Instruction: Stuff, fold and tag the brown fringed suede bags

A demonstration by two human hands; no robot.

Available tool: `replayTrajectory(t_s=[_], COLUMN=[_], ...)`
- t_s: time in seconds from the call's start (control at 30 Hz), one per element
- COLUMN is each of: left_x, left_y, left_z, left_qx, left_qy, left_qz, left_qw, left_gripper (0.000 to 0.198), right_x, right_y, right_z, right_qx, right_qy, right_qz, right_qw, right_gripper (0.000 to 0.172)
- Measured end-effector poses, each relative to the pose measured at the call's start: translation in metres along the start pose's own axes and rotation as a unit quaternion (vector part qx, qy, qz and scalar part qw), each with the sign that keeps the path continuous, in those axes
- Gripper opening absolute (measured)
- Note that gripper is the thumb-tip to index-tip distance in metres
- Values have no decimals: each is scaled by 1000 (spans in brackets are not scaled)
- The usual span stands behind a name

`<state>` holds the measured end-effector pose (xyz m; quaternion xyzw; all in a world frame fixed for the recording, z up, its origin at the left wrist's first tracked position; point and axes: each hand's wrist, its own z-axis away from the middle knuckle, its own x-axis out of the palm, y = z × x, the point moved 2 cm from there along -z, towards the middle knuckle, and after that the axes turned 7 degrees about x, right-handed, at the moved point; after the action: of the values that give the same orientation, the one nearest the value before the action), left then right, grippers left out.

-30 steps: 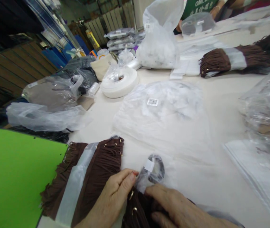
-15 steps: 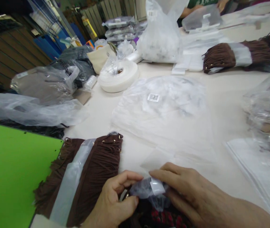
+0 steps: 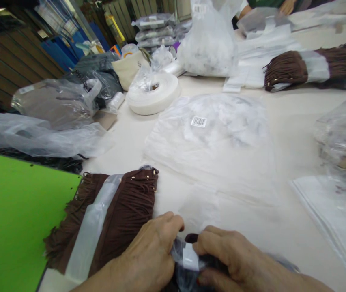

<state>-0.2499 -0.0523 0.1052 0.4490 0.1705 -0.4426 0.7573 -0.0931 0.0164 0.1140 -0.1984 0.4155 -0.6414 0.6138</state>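
Observation:
At the lower middle, a crumpled clear plastic wrapping (image 3: 185, 273) with a white tape or label (image 3: 190, 257) lies over a dark item. My left hand (image 3: 153, 247) is closed on the wrapping's left side, its fingers curled and partly hidden. From the right, my right hand (image 3: 236, 255) pinches the wrapping beside the white piece. Most of the dark item is out of sight under my hands. Left of my hands lies a brown fringed bag (image 3: 133, 202) with a band of clear plastic (image 3: 92, 227) around it.
A flat plastic bag with a barcode label (image 3: 198, 121) lies ahead. Behind it stand a white roll (image 3: 153, 101) and a full plastic bag (image 3: 207, 52). Another fringed bundle (image 3: 286, 71) is at right. A green panel (image 3: 17, 223) borders the left. A co-worker's hand (image 3: 287, 7) shows at the back.
My left hand has turned over, its back now up, and shifted slightly. The wrapping and its white piece have moved left and down, and the red pattern below has gone from view.

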Motion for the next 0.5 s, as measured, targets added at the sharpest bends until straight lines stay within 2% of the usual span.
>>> replayTrajectory(t_s=[0.1, 0.2, 0.27, 0.33, 0.43, 0.5], left_x=[2, -11, -23, -32, -33, -28], left_y=[-3, 1, 4, 3, -3, -7], left_z=[2, 9, 14, 17, 16, 12], left_qx=[1, 14, 17, 23, 68, 82], left_qy=[23, -40, -99, -123, -140, -158], left_qz=[-33, 52, 140, 193, 215, 191], left_qw=[999, 998, 985, 973, 964, 965], left_gripper=[39, 41, 43, 38, 24, 20], right_x=[1, 3, 4, 3, 1, 1], right_y=[-6, -10, -12, -13, -15, -14], right_z=[-7, -9, -9, -8, -5, -4], right_qx=[-11, -20, -28, -36, -58, -59], right_qy=[-39, -48, -55, -58, -57, -46], right_qz=[40, 53, 57, 75, 105, 111], right_qw=[998, 997, 996, 995, 991, 991], right_gripper=[16, 24, 27, 25, 19, 15])
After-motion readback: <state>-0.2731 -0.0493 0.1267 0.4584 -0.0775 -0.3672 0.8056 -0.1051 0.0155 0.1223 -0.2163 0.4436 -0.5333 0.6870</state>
